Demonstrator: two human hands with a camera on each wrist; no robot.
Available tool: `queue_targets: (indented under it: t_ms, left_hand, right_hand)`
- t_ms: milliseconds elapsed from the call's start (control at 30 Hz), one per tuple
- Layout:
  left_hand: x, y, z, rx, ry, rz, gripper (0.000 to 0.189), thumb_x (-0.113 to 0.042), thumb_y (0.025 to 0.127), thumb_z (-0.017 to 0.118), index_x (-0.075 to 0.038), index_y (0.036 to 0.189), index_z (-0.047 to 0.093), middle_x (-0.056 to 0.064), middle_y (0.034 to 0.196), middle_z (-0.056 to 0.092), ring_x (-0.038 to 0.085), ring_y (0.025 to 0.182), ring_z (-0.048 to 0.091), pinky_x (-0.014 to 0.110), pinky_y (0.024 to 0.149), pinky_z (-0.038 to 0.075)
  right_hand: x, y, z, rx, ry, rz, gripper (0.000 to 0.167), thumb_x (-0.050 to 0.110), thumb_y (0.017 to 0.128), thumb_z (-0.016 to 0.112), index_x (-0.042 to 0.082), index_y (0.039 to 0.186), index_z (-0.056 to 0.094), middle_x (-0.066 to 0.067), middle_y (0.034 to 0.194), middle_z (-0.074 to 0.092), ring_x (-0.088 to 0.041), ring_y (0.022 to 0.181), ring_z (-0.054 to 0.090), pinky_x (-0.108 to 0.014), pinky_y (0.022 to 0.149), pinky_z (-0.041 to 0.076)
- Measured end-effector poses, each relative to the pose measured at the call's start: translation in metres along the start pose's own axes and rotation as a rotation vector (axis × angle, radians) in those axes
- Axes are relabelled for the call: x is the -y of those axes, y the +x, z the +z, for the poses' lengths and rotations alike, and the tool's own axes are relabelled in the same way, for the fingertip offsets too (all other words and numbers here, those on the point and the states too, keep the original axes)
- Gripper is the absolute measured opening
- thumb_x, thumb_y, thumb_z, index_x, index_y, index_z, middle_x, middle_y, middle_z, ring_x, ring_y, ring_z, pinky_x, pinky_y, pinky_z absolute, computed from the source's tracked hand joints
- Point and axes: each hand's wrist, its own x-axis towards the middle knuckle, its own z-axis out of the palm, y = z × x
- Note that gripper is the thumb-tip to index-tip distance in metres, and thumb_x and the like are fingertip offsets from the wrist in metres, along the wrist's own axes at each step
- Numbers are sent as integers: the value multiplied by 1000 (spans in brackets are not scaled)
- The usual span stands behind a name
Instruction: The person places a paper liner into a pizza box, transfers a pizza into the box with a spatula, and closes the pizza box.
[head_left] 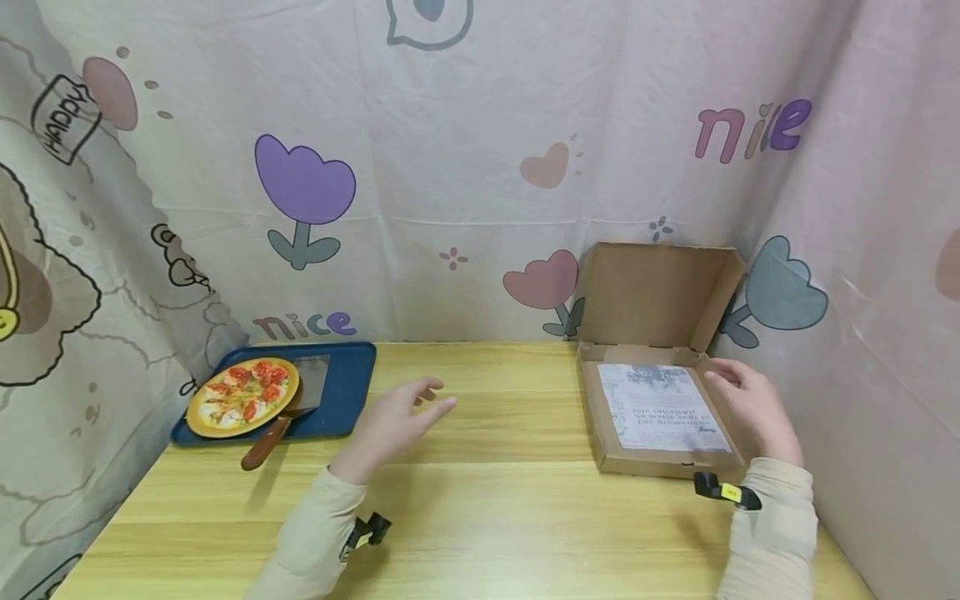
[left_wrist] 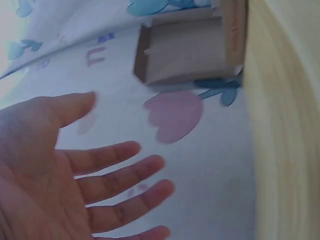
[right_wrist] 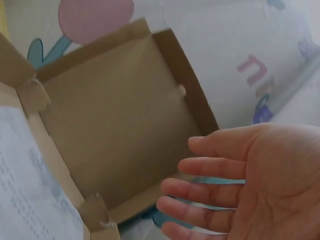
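Note:
Both hands hold nothing. My left hand (head_left: pixel 390 429) is above the middle-left of the table, thumb apart from the fingers; in the left wrist view its palm and loosely spread fingers (left_wrist: pixel 120 212) show. My right hand (head_left: pixel 757 408) hovers by the right side of an open cardboard pizza box (head_left: pixel 652 296), fingers extended in the right wrist view; whether it touches the box I cannot tell. The box lid stands raised at the back. Inside the box lies a printed paper sheet (head_left: pixel 660 408).
A blue tray (head_left: pixel 348 392) at the back left bears a round pizza (head_left: pixel 243 396) and a pizza server (head_left: pixel 266 443), its wooden handle over the tray's front edge. A patterned curtain (head_left: pixel 450 167) hangs behind and beside the wooden table (head_left: pixel 510 517).

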Motion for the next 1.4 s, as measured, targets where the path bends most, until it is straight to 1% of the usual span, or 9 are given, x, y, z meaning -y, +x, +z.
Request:
queue_targets:
  t_ms: [133,267,367,633,833,967,1100,1300,1400]
  left_hand:
    - [8,-8,-21,22,52,8,57,-56,92,58,-19,135,57,9,130,65,33,119,61,52,90,53]
    - [17,-13,-43,35,53,30,56,-50,94,58,-15,138,54,15,133,62,38,121,58,55,92,51]
    - [24,-18,-60,29,54,28,56,-47,95,57,-13,139,52,18,132,61,39,121,57,56,92,50]
    - [44,-33,-98,-22,69,-21,61,-51,98,50,-9,142,47,21,133,59,40,120,56,57,93,49]
    - [61,-45,-122,-32,52,-64,63,-50,100,47,-7,145,41,23,133,58,40,116,58,58,92,48]
    - [70,-53,-134,-44,46,-80,64,-48,101,44,-4,147,38,25,132,57,42,117,56,59,91,48]
    - [81,-59,-144,-70,51,-98,64,-47,101,44,-3,147,37,25,131,57,45,118,54,60,91,46]
    - [101,-68,-154,-93,12,-138,62,-44,102,43,-2,148,34,29,133,53,47,118,52,57,86,49]
    - [111,-72,-157,-97,-16,-154,63,-43,103,40,-1,149,31,33,135,50,51,121,48,60,88,46]
  right_hand:
    - [12,2,6,-3,-9,-45,63,42,104,39,-6,145,35,-35,138,45,-51,124,44,-66,96,39]
    - [25,5,15,-2,-14,-82,59,39,103,43,-2,145,38,-32,136,48,-49,122,46,-64,96,41]
    - [33,8,23,-3,-32,-113,55,35,103,45,-1,144,40,-31,135,50,-48,121,48,-63,96,43]
    - [54,15,49,7,-89,-223,51,31,101,51,-4,138,46,-30,129,56,-47,118,53,-60,93,47]
    - [68,17,67,38,-89,-303,48,26,100,55,-6,135,50,-30,126,59,-46,115,56,-57,91,50]
    - [79,17,78,59,-69,-336,47,25,100,55,-7,134,51,-30,126,59,-45,114,57,-57,91,50]
    - [90,19,87,60,-68,-360,45,25,99,56,-5,132,53,-28,124,61,-43,113,58,-56,91,51]
    - [106,21,99,48,-49,-400,43,22,98,59,-5,131,55,-27,122,63,-42,109,61,-55,93,50]
    - [115,22,107,62,-22,-421,43,21,97,59,-6,131,54,-27,120,63,-41,107,62,-54,93,51]
